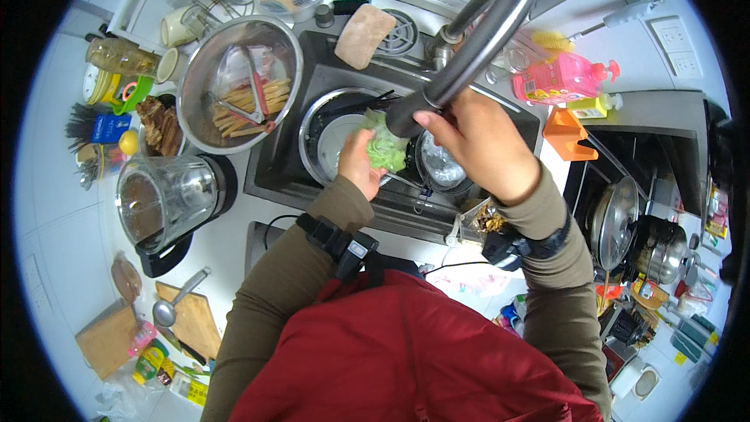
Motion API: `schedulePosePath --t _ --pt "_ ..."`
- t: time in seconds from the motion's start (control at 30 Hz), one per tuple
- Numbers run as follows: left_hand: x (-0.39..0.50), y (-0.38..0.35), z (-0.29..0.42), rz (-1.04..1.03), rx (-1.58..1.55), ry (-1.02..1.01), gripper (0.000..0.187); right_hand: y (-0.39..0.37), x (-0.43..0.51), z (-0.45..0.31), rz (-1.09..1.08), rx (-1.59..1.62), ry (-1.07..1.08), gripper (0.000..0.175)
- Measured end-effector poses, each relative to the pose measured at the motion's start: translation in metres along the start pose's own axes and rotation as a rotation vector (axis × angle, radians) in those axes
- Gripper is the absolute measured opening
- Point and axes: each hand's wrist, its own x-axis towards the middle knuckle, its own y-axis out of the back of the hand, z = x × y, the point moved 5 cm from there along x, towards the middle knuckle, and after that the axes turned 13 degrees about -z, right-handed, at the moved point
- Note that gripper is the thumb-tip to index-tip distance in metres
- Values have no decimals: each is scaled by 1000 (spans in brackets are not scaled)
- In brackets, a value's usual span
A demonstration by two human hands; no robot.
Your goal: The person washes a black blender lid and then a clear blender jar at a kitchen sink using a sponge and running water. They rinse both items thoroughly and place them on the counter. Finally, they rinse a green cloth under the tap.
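Note:
My left hand [358, 165] grips a crumpled light-green mass [387, 149], either a leaf vegetable or a cloth; I cannot tell which. It sits right below the dark spray head [407, 116] of the arched tap. Around that spray head are the fingers and thumb of my right hand [492, 143]. Under my left hand, a steel basin [306, 149] with a pale plate [337, 143] and dark chopsticks [381, 95] stands in the dark grey sink [266, 181]. To its right is a round vessel [442, 164] with something clear and shiny inside, partly covered by my right hand.
A large steel bowl [186, 79] with pale sticks and a red-handled tool overlaps the sink's left side. Nearby lies a blender jug [170, 199]. Pink soap bottle [556, 79] and orange holder [568, 135] stand at right, before a lidded pan [615, 223]. A knife [190, 351] lies lower left.

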Motion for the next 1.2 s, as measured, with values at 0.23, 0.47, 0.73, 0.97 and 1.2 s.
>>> schedulePosePath --t 0.23,0.47,0.73,0.97,1.2 --pt "-14 0 57 -16 -93 -55 27 -34 25 1 288 221 106 35" --pt "-32 -10 48 -71 -14 -62 22 -165 -8 63 -67 1414 -590 67" --pt "-30 1 45 -48 61 -247 36 -182 21 41 32 1700 -9 36" --pt "-22 -17 43 -364 -268 -9 40 -111 18 77 177 333 74 36" --pt "-14 -8 43 -207 -218 -1 20 -67 87 158 21 117 -111 26"
